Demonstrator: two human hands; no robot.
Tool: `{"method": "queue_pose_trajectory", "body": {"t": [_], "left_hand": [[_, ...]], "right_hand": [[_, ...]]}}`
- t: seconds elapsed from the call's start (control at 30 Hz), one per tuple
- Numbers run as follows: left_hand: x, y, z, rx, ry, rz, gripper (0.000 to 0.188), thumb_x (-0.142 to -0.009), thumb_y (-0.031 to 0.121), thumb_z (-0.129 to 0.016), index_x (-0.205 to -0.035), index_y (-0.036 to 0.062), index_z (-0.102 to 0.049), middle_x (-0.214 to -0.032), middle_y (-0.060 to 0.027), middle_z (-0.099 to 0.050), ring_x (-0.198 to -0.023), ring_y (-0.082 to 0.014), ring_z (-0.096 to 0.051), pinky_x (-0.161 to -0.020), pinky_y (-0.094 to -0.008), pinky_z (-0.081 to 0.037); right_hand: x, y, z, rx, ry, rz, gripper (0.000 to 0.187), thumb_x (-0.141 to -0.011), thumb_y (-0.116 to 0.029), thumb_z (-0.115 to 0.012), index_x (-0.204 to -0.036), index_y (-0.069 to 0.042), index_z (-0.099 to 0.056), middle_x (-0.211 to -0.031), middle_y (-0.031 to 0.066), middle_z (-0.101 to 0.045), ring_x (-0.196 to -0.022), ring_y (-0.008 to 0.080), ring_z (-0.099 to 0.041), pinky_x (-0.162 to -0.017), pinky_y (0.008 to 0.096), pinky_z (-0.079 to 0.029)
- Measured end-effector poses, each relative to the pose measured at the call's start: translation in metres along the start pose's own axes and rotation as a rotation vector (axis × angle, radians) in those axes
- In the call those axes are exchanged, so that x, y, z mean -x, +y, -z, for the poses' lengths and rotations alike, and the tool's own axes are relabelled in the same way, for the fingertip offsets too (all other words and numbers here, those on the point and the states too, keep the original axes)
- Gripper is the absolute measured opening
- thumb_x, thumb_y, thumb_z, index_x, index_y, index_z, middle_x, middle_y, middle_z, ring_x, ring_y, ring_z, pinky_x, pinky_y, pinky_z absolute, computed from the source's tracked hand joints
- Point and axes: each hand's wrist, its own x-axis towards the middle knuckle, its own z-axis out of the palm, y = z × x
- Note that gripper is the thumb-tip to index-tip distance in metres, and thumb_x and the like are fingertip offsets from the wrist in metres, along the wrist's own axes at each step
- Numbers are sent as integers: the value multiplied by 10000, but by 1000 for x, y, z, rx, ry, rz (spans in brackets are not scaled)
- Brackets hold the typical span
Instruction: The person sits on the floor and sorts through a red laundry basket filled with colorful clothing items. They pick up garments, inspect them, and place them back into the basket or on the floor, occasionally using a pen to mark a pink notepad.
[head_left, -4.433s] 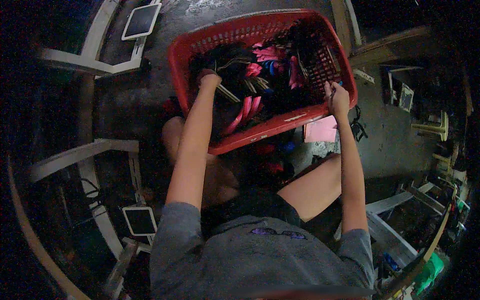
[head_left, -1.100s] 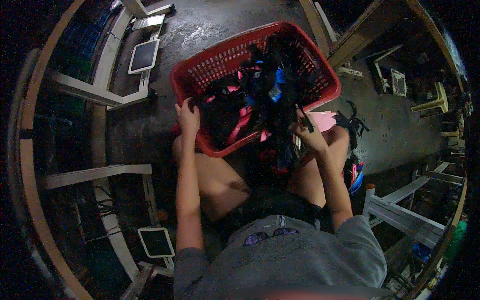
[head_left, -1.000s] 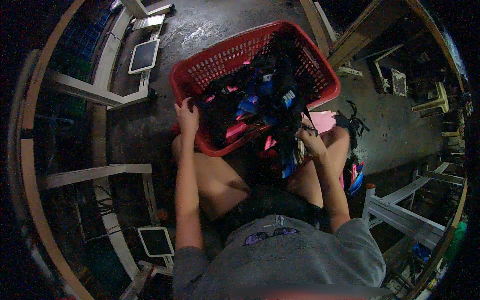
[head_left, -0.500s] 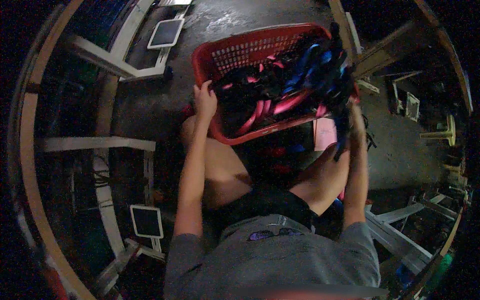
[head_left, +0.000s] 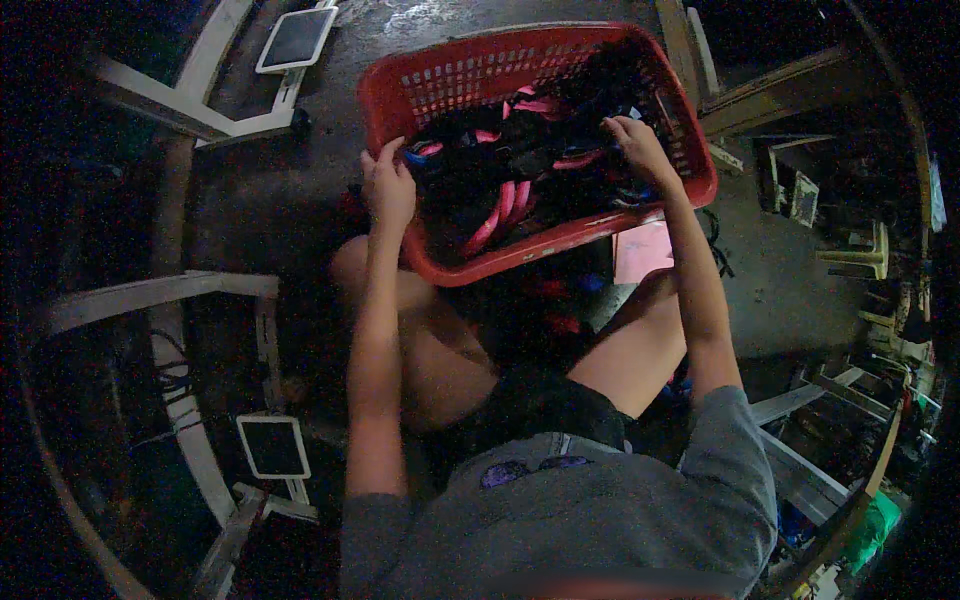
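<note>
A red plastic basket (head_left: pixel 545 262) with slotted walls sits in front of me above my knees, tilted slightly. Inside lies a tangle of black and pink strap-like pieces (head_left: pixel 500 212), with a little blue at the left end. My left hand (head_left: pixel 390 190) is closed on the basket's left rim, with the fingertips at the inner side. My right hand (head_left: pixel 645 155) reaches over the near rim into the right half of the basket. Its fingers are curled together at the dark pieces, and what they pinch cannot be made out.
A pink sheet-like piece (head_left: pixel 642 252) shows below the basket, near my right knee. White-framed stands (head_left: pixel 272 447) are at the left, and wooden or metal legs (head_left: pixel 808 472) at the lower right. A pale yellow stool (head_left: pixel 860 255) lies on the floor at the right.
The blue and black bundle that hung over the basket's right end is now down inside. My right hand has moved from outside the right end to above the contents. The basket has shifted slightly left.
</note>
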Motion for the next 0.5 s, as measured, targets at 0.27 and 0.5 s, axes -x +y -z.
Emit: {"method": "queue_pose_trajectory", "body": {"t": [0.27, 0.5], "left_hand": [[-4, 6, 9, 11, -42, -26, 355, -826, 43, -521, -1164, 146, -554, -1260, -265, -393, -1098, -413, -482, -909, -435, -429], [0, 11, 7, -123, -7, 17, 364, -814, 47, -532, -1162, 153, -556, -1265, -272, -396, -1121, -413, -467, -912, -433, -427]], "right_hand": [[-32, 64, -8, 267, -233, 27, 243, -841, -205, -580, -948, 8, -632, -846, 137, -651, -672, 216, -624, -608, 346, -489], [-56, 76, -87, 843, -745, -109, 224, -783, -133, -579, -957, 6, -605, -849, 177, -642, -755, 280, -626, -642, 380, -499]]}}
